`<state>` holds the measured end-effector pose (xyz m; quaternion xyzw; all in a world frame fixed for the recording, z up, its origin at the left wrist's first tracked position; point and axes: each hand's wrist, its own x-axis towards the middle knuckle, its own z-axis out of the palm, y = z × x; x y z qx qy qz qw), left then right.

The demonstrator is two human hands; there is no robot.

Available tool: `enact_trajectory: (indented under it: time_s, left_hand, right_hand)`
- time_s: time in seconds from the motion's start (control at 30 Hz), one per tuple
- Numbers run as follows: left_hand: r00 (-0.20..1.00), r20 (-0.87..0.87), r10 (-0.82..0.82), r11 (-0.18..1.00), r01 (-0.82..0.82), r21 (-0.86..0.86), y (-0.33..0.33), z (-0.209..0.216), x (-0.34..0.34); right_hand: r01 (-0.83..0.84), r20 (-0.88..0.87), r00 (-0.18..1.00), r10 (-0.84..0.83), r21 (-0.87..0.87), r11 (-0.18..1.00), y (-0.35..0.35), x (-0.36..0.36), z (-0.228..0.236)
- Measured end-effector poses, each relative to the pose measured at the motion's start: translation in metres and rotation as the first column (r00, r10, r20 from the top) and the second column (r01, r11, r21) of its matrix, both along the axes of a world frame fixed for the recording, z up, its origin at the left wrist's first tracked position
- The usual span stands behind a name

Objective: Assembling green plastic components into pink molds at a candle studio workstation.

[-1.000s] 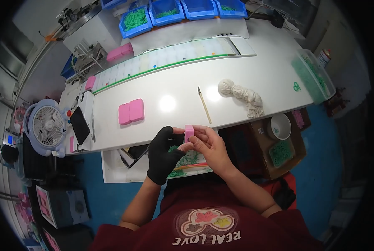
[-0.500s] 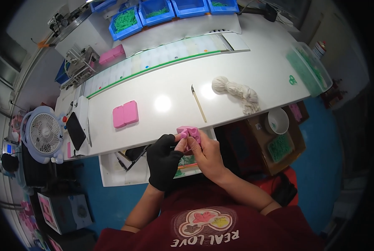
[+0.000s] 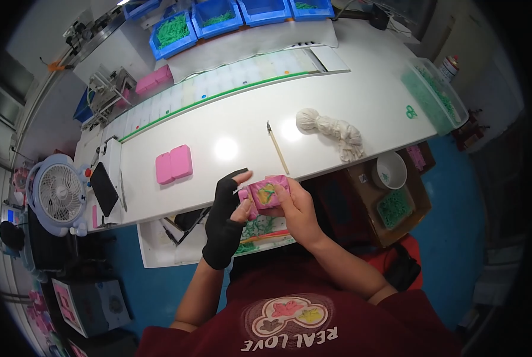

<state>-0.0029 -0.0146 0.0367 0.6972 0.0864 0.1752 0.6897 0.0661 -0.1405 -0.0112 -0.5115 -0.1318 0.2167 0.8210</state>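
Over the front edge of the table I hold a small pink mould [image 3: 257, 191], rubbery in look, its inner face with a yellow and green patch turned up. My right hand [image 3: 301, 213] grips its right side, thumb on top. My left hand [image 3: 223, 215], in a black glove with bare fingertips, presses its thumb on a pink part at the mould's left side; its index finger sticks out away from it. Whether that left part is separate, I cannot tell. A pink two-part block [image 3: 174, 165] lies on the table to the left.
Beyond my hands lie a craft knife [image 3: 277, 147] and a bundled white cloth [image 3: 331, 132]. Below them an open drawer [image 3: 153, 247] holds green pieces. A fan [image 3: 62, 189] stands left, a clear bin [image 3: 435, 98] right, and blue bins [image 3: 173, 33] at the back.
The mould has turned so its yellow and green inner face shows. My left hand's index finger has lifted off it and stretched out; the right hand still grips it.
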Motion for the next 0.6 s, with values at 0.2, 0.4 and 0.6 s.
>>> enact_trajectory:
  time_s: [0.2,0.4,0.6]
  left_hand:
    - [0.989,0.012,-0.146,0.838,0.117,0.533,0.019,-0.021,-0.003]
    - [0.994,-0.003,-0.107,0.753,0.083,0.653,0.035,-0.02,-0.002]
    - [0.991,-0.033,-0.126,0.811,0.122,0.572,0.035,-0.019,-0.004]
  right_hand:
    - [-0.269,-0.233,0.932,0.279,0.076,0.96,-0.004,-0.003,0.006]
    - [-0.28,-0.162,0.954,0.251,-0.193,0.94,-0.016,0.021,-0.001]
    - [-0.282,0.028,0.948,0.317,-0.389,0.877,-0.019,0.028,0.007]
